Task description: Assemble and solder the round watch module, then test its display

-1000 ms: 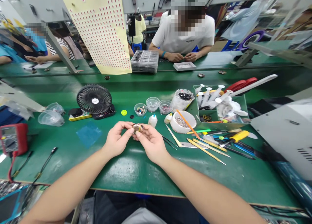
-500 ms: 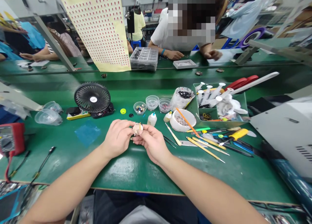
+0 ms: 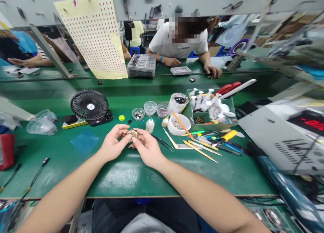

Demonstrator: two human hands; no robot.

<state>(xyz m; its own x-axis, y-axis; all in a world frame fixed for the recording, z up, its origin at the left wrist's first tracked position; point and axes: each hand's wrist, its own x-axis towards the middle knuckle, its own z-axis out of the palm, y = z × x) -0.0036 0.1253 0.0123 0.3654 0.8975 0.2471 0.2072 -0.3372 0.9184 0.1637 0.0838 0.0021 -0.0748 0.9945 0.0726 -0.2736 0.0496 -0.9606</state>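
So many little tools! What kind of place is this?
Probably an assembly workshop: a long green table with hand tools and cups of tiny pieces, and another person working opposite.

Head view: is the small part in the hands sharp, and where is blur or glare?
Head view: small part between left hand and right hand fairly sharp; grey machine at right smeared; glare on the green table near the wrists.

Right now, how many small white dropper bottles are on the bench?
2. One dropper bottle stands just beyond the right hand; a second dropper bottle stands beside the white bowl, on its left. Others may be hidden in the cluttered green tray.
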